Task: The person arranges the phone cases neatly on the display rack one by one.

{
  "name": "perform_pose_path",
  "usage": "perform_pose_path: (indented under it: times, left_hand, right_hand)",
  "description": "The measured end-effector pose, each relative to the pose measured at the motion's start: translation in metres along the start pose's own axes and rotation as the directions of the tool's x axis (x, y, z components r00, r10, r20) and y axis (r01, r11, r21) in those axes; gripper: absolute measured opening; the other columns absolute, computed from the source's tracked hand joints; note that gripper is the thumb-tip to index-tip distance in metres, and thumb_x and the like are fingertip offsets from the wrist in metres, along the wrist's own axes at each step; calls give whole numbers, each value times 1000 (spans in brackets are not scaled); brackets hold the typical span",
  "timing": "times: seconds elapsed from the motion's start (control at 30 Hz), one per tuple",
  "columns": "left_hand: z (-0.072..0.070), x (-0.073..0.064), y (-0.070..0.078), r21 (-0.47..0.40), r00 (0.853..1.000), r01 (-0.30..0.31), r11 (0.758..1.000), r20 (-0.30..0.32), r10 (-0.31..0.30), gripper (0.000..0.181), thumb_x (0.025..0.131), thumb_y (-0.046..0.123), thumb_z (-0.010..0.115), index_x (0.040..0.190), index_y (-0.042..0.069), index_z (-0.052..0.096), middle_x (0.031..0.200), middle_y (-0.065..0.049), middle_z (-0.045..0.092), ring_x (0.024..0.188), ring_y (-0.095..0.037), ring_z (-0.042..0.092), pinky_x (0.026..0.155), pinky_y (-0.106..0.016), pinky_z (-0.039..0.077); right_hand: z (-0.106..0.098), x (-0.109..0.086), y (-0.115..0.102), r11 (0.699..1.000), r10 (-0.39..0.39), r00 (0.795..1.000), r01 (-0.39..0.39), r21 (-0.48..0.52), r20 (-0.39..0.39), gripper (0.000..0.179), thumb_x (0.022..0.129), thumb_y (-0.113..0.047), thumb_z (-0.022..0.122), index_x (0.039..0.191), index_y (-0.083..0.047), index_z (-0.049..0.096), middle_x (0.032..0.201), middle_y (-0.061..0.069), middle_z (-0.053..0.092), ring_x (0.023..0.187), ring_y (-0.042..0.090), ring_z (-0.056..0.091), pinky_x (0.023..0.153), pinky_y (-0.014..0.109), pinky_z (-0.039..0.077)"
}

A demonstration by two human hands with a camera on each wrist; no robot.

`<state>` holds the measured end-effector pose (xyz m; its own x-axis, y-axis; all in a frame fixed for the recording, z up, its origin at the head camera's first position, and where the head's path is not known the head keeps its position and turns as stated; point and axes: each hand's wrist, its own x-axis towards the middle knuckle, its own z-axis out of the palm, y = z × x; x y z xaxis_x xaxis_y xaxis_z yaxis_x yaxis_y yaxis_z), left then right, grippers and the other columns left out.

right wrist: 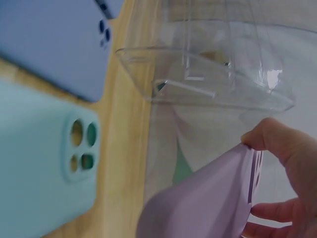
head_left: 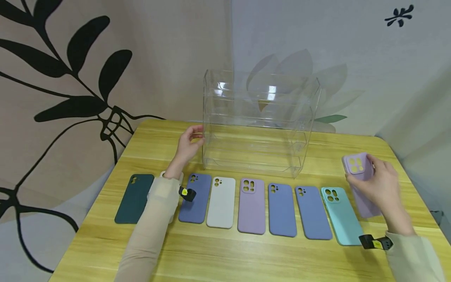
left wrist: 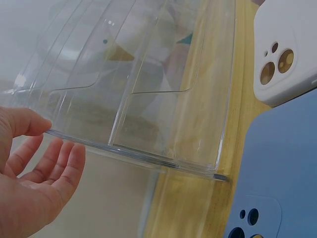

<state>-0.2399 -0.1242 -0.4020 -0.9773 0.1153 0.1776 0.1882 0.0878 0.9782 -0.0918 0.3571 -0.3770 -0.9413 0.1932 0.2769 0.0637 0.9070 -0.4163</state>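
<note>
My left hand [head_left: 188,144] is at the left side of a clear tiered plastic rack [head_left: 253,153], near the back of the table. In the left wrist view its thumb and fingers pinch the rack's side edge [left wrist: 143,156]. At the table's right, my right hand [head_left: 382,183] grips a lilac phone case [head_left: 366,201] by its camera end. This case is tilted, its cut-outs facing up in the head view; the right wrist view shows the thumb on one edge and fingers on the other. Beside it lies a turquoise phone case [head_left: 341,219].
Several phone cases lie in a row before the rack: dark green [head_left: 134,201], blue [head_left: 197,203], white [head_left: 221,203], lilac [head_left: 251,213], then two more blue ones. My left forearm [head_left: 149,227] partly covers another white case. A patterned curtain [head_left: 169,51] hangs behind the wooden table [head_left: 211,254].
</note>
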Motion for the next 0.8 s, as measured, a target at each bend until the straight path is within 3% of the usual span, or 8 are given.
perform_pose_path:
  times: [0.33,0.57,0.8]
  left_hand:
    - [0,1,-7,64,999,-30,998,-26,32,39,85,-14,55,123,-8,49,123,-23,50,104,-31,52,83,-27,46]
    - [0,2,-7,65,999,-32,997,-23,33,39,85,-15,54,123,-10,48,123,-25,50,104,-32,51,88,-36,44]
    - [0,3,-7,19,1000,-21,1000,-17,22,40,84,-18,52,123,-15,46,125,-30,47,108,-41,48,92,-47,41]
  right_hand:
    - [5,18,-31,995,-78,995,82,55,-68,78,68,-19,74,130,15,41,110,37,49,94,45,42,65,44,31]
    - [7,26,-51,989,-110,990,118,84,-93,77,68,-18,74,130,13,43,109,34,51,93,43,43,66,41,31]
    - [11,34,-68,982,-125,983,142,127,-134,77,66,-17,75,130,12,45,110,33,52,93,42,43,69,43,31]
